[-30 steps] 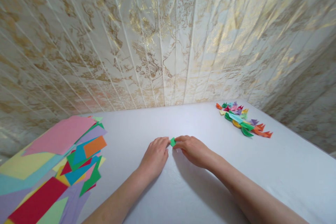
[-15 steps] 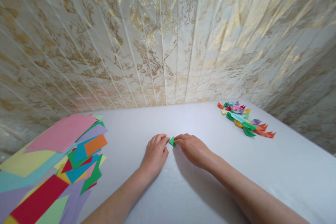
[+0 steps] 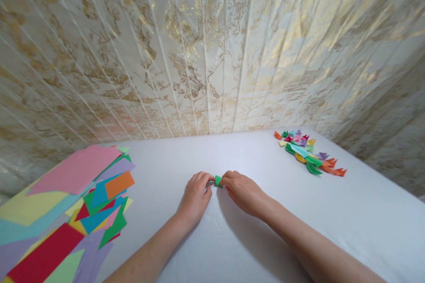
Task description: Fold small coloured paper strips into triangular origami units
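A small folded piece of green paper point(image 3: 218, 180) lies between my fingertips near the middle of the white table point(image 3: 186, 154). My left hand point(image 3: 196, 192) touches its left edge, with the fingers bent and closed in on the paper. From the other side my right hand point(image 3: 244, 190) pinches the paper's right edge. The fingers of both hands cover parts of the fold, so its full shape is hidden.
At the left lies a spread of coloured paper sheets, among them a pink sheet point(image 3: 78, 166), a red strip point(image 3: 46, 254) and an orange piece point(image 3: 120, 184). Several folded paper shapes point(image 3: 314, 161) sit at the back right. A gold-patterned curtain point(image 3: 199, 53) hangs behind the table.
The green paper has gone from a flat-looking triangle to a smaller, more compact folded shape. Both hands stay almost in place, the left fingertips now touching the paper.
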`<state>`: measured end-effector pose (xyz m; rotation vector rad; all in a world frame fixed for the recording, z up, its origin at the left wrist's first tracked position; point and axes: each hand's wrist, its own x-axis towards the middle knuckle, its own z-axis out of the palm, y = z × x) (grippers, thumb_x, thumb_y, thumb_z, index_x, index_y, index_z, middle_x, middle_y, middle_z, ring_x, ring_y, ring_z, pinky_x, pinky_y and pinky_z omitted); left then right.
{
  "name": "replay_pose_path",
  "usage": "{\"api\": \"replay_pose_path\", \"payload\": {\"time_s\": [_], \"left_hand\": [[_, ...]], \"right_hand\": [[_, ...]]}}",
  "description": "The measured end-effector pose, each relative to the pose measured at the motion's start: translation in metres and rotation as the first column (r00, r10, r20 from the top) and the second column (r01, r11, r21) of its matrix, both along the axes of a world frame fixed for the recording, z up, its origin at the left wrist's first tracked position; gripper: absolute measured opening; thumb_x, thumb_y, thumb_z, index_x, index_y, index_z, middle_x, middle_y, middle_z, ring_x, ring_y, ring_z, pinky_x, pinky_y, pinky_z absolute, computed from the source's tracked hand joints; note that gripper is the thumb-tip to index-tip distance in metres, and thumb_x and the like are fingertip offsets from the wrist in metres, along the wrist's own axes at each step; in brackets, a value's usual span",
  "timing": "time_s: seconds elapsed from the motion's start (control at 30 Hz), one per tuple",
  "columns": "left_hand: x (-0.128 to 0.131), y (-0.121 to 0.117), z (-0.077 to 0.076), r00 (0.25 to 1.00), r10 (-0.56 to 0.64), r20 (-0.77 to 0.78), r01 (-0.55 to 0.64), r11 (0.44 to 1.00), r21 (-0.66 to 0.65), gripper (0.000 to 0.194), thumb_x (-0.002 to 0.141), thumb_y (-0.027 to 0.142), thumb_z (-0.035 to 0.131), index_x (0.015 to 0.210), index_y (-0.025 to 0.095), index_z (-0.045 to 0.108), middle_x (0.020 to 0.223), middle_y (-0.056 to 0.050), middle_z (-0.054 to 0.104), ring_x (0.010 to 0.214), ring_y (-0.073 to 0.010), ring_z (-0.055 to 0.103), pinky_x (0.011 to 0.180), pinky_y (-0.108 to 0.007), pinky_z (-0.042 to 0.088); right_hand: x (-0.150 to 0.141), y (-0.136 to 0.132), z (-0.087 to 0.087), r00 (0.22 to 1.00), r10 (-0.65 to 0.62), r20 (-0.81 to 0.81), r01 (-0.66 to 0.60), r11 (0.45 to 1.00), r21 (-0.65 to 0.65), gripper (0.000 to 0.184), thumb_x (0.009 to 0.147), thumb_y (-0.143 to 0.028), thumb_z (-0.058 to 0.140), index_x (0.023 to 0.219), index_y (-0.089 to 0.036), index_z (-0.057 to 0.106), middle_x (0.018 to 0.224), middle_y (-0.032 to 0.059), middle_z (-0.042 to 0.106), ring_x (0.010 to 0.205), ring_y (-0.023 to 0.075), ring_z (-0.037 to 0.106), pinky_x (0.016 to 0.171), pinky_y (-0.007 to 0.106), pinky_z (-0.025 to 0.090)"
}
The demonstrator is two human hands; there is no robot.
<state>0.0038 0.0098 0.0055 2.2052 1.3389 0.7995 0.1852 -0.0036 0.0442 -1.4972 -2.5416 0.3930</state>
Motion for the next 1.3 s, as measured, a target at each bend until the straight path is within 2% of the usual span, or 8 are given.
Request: {"api": "replay_pose_path", "payload": {"time_s": [0.17,0.3,0.47,0.6,0.8,0.93,1.13,1.3], "left_hand": [[-0.002,0.002,0.002,1.000,-0.022,-0.003,0.022,0.999,0.027,0.021,0.082,0.004,0.050,0.092,0.021,0.056,0.096,-0.003,0.062,0.096,-0.0206,0.055,0.086,-0.037,0.045],[-0.005,0.006,0.000,0.998,-0.058,-0.001,0.058,0.998,0.028,0.021,0.083,0.006,0.053,0.095,0.022,0.056,0.097,-0.002,0.062,0.095,-0.0200,0.054,0.086,-0.036,0.045],[-0.005,0.005,0.000,1.000,-0.024,-0.016,0.024,0.999,0.026,0.021,0.081,0.008,0.054,0.097,0.022,0.056,0.100,-0.004,0.060,0.098,-0.0215,0.053,0.088,-0.038,0.044],[-0.006,0.007,0.000,0.998,-0.058,-0.016,0.058,0.998,0.003,0.024,0.081,0.008,0.054,0.099,0.022,0.057,0.103,-0.004,0.060,0.100,-0.0214,0.053,0.090,-0.039,0.044],[-0.006,0.011,0.001,0.996,-0.083,-0.024,0.083,0.996,0.016,0.014,0.084,0.013,0.055,0.094,0.022,0.059,0.099,-0.004,0.060,0.098,-0.0213,0.054,0.088,-0.038,0.044],[-0.005,0.011,-0.001,0.995,-0.090,-0.039,0.092,0.995,0.038,0.015,0.083,0.011,0.055,0.092,0.022,0.059,0.097,-0.003,0.060,0.096,-0.0210,0.054,0.087,-0.037,0.044],[-0.006,0.007,-0.003,0.997,0.049,-0.067,-0.043,0.995,0.086,0.021,0.078,0.003,0.050,0.087,0.021,0.055,0.095,-0.003,0.058,0.095,-0.0211,0.053,0.085,-0.037,0.044],[-0.005,0.005,-0.003,0.994,0.042,-0.102,-0.034,0.996,0.081,0.020,0.079,0.006,0.052,0.091,0.021,0.056,0.099,-0.004,0.059,0.097,-0.0218,0.053,0.088,-0.038,0.044]], "right_hand": [[0.001,0.003,-0.001,0.999,0.032,-0.040,-0.032,0.999,0.011,0.035,0.088,-0.004,0.042,0.105,-0.018,0.069,0.107,0.0078,0.067,0.098,0.0200,0.060,0.087,0.029,0.045],[0.000,0.003,-0.001,0.998,0.022,-0.060,-0.023,1.000,-0.012,0.035,0.088,-0.004,0.042,0.104,-0.019,0.070,0.107,0.0076,0.068,0.098,0.0197,0.061,0.086,0.029,0.045],[0.002,0.004,0.000,0.996,0.013,-0.093,-0.015,1.000,-0.021,0.033,0.090,-0.006,0.042,0.101,-0.019,0.070,0.107,0.0075,0.067,0.100,0.0185,0.061,0.086,0.027,0.045],[0.003,0.005,-0.001,0.995,0.007,-0.098,-0.009,1.000,-0.015,0.032,0.090,-0.007,0.042,0.100,-0.019,0.069,0.106,0.0068,0.068,0.098,0.0183,0.061,0.084,0.027,0.045],[0.002,0.006,-0.001,0.993,0.005,-0.118,-0.008,1.000,-0.027,0.032,0.090,-0.006,0.042,0.099,-0.018,0.070,0.105,0.0071,0.068,0.099,0.0173,0.060,0.085,0.026,0.044],[0.003,0.007,-0.001,0.991,0.005,-0.137,-0.009,1.000,-0.027,0.031,0.089,-0.006,0.044,0.100,-0.019,0.071,0.106,0.0068,0.068,0.099,0.0173,0.060,0.086,0.026,0.044],[0.003,0.008,-0.004,0.995,0.007,-0.103,-0.008,1.000,-0.010,0.029,0.087,-0.006,0.048,0.102,-0.020,0.069,0.105,0.0056,0.066,0.099,0.0172,0.059,0.085,0.026,0.043],[-0.006,0.006,-0.009,0.999,-0.046,0.016,0.045,0.996,0.076,0.019,0.084,-0.018,0.061,0.103,-0.019,0.065,0.104,0.0065,0.063,0.097,0.0205,0.057,0.081,0.028,0.042]]}}
